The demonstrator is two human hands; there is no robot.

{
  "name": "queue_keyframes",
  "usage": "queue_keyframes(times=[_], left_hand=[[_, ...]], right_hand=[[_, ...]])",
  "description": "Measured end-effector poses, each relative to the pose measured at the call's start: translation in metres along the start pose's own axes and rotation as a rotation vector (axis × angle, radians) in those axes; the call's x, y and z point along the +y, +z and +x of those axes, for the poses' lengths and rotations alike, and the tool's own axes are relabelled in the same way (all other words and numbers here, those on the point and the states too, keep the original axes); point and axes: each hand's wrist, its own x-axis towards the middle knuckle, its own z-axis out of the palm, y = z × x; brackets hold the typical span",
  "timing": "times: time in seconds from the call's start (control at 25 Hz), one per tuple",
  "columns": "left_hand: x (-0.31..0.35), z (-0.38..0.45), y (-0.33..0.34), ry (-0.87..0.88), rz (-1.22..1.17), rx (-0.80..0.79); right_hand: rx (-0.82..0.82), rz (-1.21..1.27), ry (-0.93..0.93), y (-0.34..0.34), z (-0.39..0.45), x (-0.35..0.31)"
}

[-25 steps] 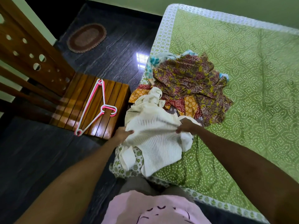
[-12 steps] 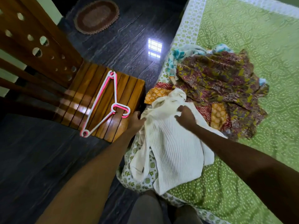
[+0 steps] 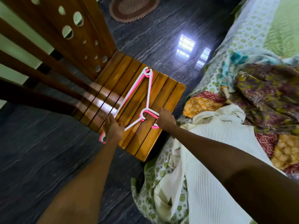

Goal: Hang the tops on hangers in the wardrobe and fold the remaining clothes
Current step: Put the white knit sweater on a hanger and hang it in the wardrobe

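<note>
While both hands reach the hangers (image 3: 146, 94) on the chair (image 3: 163, 101), I see my left hand (image 3: 113, 128) flat on one, my right hand (image 3: 165, 118) pinching the hook; lift one only. The white top (image 3: 215, 159) waits on the bed (image 3: 258, 26), right.

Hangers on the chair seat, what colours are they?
Pink and white hangers, clearest in the head view.

My left hand (image 3: 114, 129) and right hand (image 3: 165, 118) are showing bare, with no rings, watch or bracelets; both my forearms are running bare up to the frame's edge, so I am wearing no sleeve that reaches them
</note>
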Motion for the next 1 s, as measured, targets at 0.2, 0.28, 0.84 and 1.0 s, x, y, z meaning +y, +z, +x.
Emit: queue_keyframes(times=[0.2, 0.28, 0.84, 1.0], left_hand=[[-0.014, 0.027, 0.005, -0.047, -0.011, 0.160], [-0.015, 0.032, 0.008, -0.044, -0.031, 0.220], [0.094, -0.119, 0.053, 0.263, -0.576, 0.132], [0.146, -0.178, 0.085, 0.198, -0.682, 0.028]], right_hand=[[0.067, 0.058, 0.005, 0.020, 0.024, 0.007], [0.143, 0.109, -0.017, 0.023, 0.024, 0.010], [-0.124, 1.970, 0.273, -0.062, -0.059, 0.043], [0.223, 1.739, 0.461, -0.093, -0.079, 0.090]])
